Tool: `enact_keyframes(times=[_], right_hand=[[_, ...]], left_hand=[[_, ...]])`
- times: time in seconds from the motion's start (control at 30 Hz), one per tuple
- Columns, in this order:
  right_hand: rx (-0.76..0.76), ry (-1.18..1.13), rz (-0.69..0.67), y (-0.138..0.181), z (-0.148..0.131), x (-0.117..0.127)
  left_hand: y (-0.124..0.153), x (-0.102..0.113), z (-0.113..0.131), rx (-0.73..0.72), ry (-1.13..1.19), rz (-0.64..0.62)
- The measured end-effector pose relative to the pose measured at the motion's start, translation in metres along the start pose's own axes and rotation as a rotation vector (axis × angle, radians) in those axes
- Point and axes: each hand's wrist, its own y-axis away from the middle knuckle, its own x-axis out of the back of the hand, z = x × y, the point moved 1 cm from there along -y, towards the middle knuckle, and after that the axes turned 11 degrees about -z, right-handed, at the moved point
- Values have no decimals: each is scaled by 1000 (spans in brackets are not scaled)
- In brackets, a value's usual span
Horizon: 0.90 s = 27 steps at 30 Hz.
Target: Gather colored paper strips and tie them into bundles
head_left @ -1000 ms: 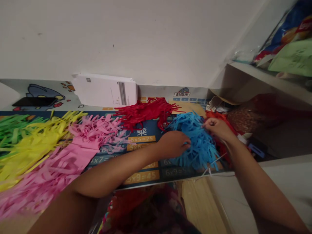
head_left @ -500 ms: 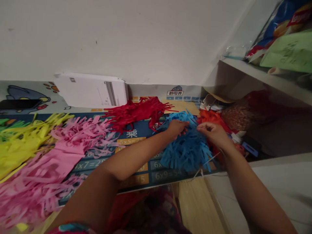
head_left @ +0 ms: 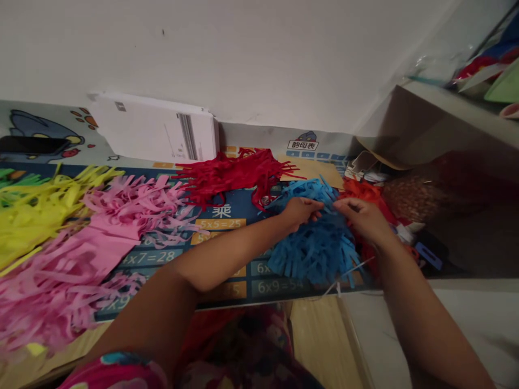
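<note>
A bundle of blue fringed tissue paper (head_left: 312,254) lies on the printed mat (head_left: 174,256), its strips spread out on both sides of its middle. Over that middle, my left hand (head_left: 303,212) has its fingertips pinched together. Facing it from the right, my right hand (head_left: 363,219) also pinches thumb against forefinger, a small gap from the left. Whatever thin thing the fingertips hold is too small to make out. A thin whitish string (head_left: 351,268) slants across the lower right of the blue fringe, below my right hand.
Red fringed paper (head_left: 243,173) lies behind my left hand, orange fringe (head_left: 365,192) behind my right. Pink fringe (head_left: 109,232) and yellow fringe (head_left: 40,216) cover the left. A white box (head_left: 154,129) leans on the wall. A shelf (head_left: 466,108) rises at right.
The camera view has shifted, so the table and box sit a little higher in the picture. My hands have come slightly closer together over the blue fringe, still pinching.
</note>
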Motion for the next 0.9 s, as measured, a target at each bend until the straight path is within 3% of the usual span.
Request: enact_keyframes(times=[0.17, 0.9], right_hand=[[1, 41, -128, -10, 2, -4], [5, 25, -136, -7, 7, -13]], left_hand=[[5, 0, 1, -60, -13, -52], [6, 8, -4, -74, -4, -58]])
